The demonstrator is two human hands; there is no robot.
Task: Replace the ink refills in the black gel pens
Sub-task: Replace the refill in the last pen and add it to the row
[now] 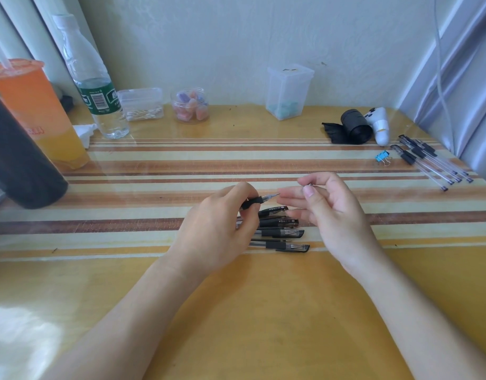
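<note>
Above the middle of the desk (263,311), our left hand (217,229) grips a black gel pen (259,200), tip bared; our right hand (327,204) pinches a tiny unidentifiable piece (309,185). We judge it mid-disassembly: next, slide the refill out.

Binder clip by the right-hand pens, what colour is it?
The binder clip is blue; head view.

Near half of the table (263,330) is open — only the two forearms (143,311) cross it. Centre: left hand (217,229) gripping a pen (259,201) and right hand (329,212) pinching a small part (309,185) hang over a pile of capped pens (280,231), so no flat sweep there. Left edge walled by dark tumbler (22,160), orange drink cup (36,111), water bottle (93,86). Back edge: swab box (141,104), jar (191,105), tall plastic box (288,91), gaps between. Back right corner — black roll (354,127), white gadget (379,124), binder clip (382,157), row of pens (428,163). Striped band behind the hands is passable.
</note>
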